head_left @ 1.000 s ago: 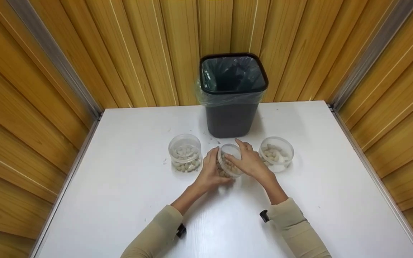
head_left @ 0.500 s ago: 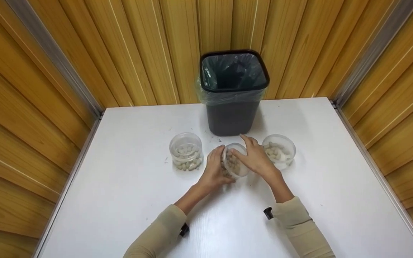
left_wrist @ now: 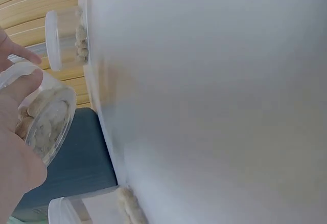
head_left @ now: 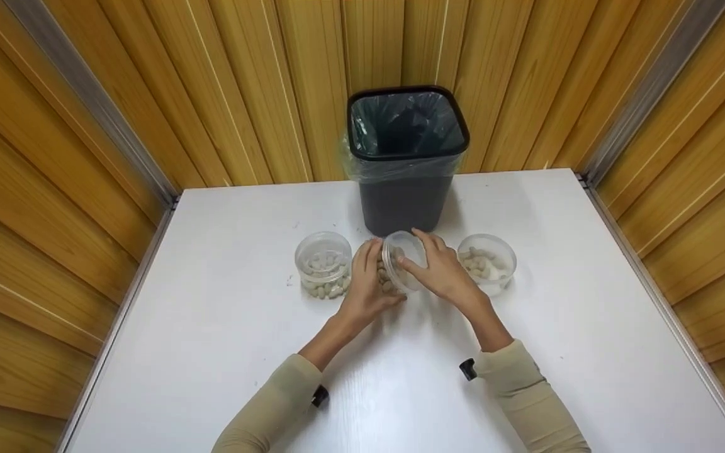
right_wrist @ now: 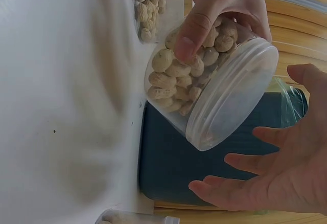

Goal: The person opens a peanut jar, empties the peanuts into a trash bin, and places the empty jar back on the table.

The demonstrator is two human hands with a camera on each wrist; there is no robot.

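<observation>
We grasp tilted peanut jar (right_wrist: 204, 83) with left hand (head_left: 362, 288), just in front of trash bin (head_left: 406, 198); right hand (head_left: 445, 270) spread near lid (right_wrist: 236, 100). Slipping grip could drop jar; loose lid would spill peanuts (right_wrist: 163, 79).

Clear jar (right_wrist: 176, 121), tan nuts (right_wrist: 178, 70), wht table (head_left: 180, 327), dk-gry bin (head_left: 403, 204), blk rim (head_left: 408, 155), yel-brn woodgrain wall (head_left: 249, 94)
</observation>
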